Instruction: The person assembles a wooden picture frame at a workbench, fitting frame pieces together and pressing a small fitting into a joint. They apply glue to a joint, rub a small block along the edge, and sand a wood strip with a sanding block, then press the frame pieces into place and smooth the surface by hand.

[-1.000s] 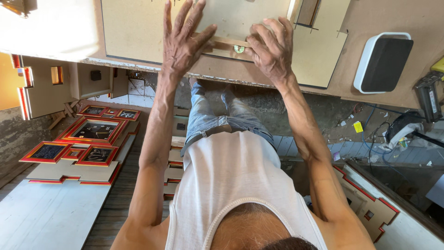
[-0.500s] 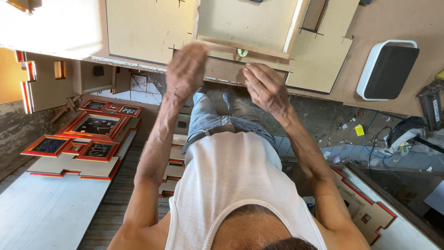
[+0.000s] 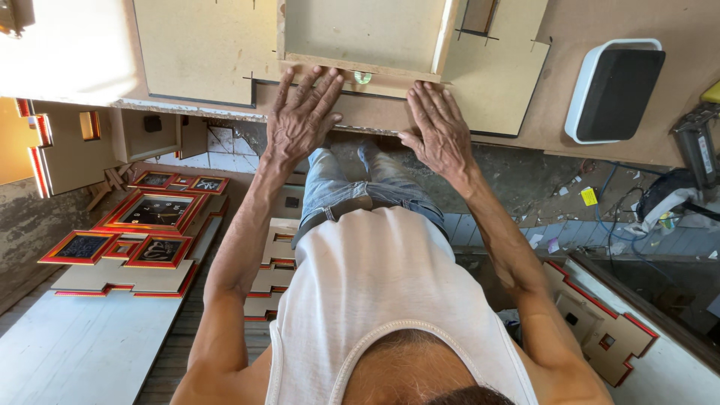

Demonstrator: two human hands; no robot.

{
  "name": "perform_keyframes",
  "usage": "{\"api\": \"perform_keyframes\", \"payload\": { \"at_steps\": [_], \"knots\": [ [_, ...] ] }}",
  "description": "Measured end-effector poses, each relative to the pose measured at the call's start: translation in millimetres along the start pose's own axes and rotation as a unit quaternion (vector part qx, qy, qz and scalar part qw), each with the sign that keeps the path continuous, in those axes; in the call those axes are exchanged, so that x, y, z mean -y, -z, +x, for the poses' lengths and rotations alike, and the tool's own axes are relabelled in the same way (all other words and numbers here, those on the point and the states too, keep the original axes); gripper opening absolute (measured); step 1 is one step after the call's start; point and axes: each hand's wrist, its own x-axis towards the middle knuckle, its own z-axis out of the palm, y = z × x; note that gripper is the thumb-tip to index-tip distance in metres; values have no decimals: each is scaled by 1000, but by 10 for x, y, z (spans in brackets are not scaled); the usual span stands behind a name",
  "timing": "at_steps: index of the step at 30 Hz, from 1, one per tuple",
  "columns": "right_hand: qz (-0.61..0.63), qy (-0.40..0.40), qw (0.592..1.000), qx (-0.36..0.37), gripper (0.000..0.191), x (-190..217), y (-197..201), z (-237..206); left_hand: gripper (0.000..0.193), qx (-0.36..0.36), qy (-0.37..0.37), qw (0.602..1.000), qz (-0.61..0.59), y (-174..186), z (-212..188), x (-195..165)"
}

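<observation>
Both hands, left (image 3: 301, 120) and right (image 3: 439, 131), lie flat on board (image 3: 360, 82), far end cut off.

The surface (image 3: 600, 150) is a brown fibreboard top with a worn near edge. Flat on it lie a large cut board panel (image 3: 199, 49), a second panel with slots (image 3: 499, 82), a shallow open-fronted board frame (image 3: 364, 34), and a black block with a white rim (image 3: 615, 90).
</observation>
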Motion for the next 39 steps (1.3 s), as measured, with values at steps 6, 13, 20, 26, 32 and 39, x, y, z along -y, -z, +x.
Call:
{"api": "perform_keyframes", "payload": {
  "at_steps": [6,13,20,26,32,39],
  "knots": [
    [22,-12,1000,-17,82,-242,141,-265,63,-12,164,986,-31,-12,-98,75],
    [101,69,989,-85,70,-460,193,-153,66,-82,42,995,-46,-338,173,-484],
    [150,111,977,-106,64,-629,94,-122,66,-87,65,994,-32,-306,301,-647],
    [155,127,973,-113,64,-628,82,-85,65,-116,77,989,-53,-342,247,-662],
    [173,107,970,-136,59,-589,103,-101,51,-257,144,952,-83,-91,292,-293],
    [101,139,942,-289,49,-176,194,402,26,-224,10,971,-86,236,613,47]
  ]
}}
